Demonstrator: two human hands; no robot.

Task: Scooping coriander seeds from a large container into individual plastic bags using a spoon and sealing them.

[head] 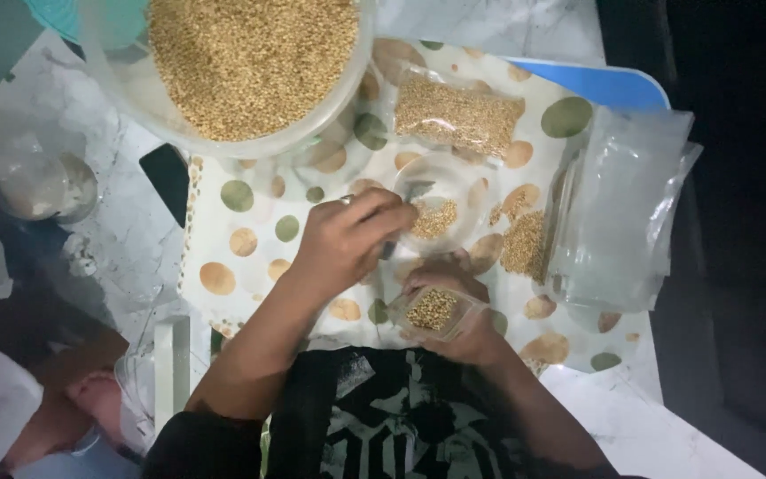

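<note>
Left hand (347, 239) sits near frame centre, fingers curled tight around a small scoop (398, 222) whose handle is mostly hidden in the fist; a ring shows on 1 finger. Scoop tip reaches toward 2 o'clock into a small clear bowl (463, 191) holding a little golden grain.

Right hand (463, 319) is at 5 o'clock of the left hand, fingers wrapped around a small clear bag (434, 312), mouth held open and facing up, partly filled with the same grain.

Large clear tub (117, 84) of grain sits at 11 o'clock, cut by the top edge. 1 filled grain packet (458, 115) lies flat at 1 o'clock, just beyond the small bowl. Loose grain pile (523, 244) lies on the spotted tray (241, 239) at 3 o'clock, just beside a stack of empty clear bags (622, 208). Dark phone-like slab (168, 180) lies off the tray at 9 o'clock. Another person's arm (64, 390) shows at 8 o'clock, well apart from both hands.
</note>
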